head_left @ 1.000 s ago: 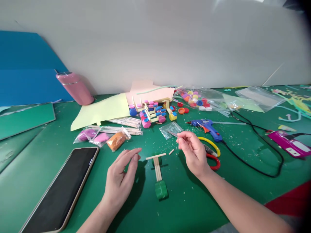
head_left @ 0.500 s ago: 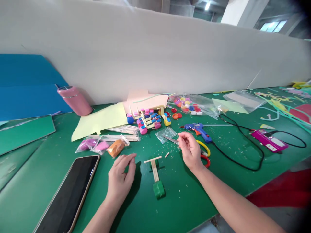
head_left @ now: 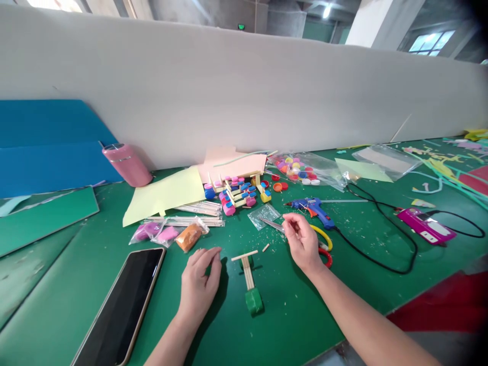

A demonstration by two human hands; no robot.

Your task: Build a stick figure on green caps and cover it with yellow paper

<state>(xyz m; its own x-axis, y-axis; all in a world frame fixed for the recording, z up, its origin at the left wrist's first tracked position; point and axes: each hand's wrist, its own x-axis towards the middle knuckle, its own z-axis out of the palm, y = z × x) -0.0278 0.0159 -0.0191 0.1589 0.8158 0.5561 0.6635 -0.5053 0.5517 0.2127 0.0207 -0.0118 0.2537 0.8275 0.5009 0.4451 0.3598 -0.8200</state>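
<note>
i have the left hand [head_left: 200, 284] just left of the green-wheeled stick model [head_left: 249, 274], loosely open, with a narrow gap between thumb and index finger and no object visible in it. the right hand [head_left: 302, 244] hovers to the model's upper right, fingertips drawn together; i cannot tell whether they pinch anything.

the model lies between my two hands at lower centre, touching neither. its crosswise stick [head_left: 244, 255] is at the upper end, with a short stick piece [head_left: 266, 248] just off its right tip. the scissors [head_left: 325, 239] lie partly hidden behind the right hand, blade tips over a small clear bag [head_left: 263, 215].

beyond them, right of centre, is the blue glue gun [head_left: 313, 207], its cord running to the magenta power strip [head_left: 426, 225]. colourful stick-and-cap models [head_left: 238, 194] cluster at centre, above wrapped orange clay [head_left: 188, 237]. a phone [head_left: 121, 305] lies at lower left, and a pink tumbler [head_left: 127, 165] leans at upper left.
</note>
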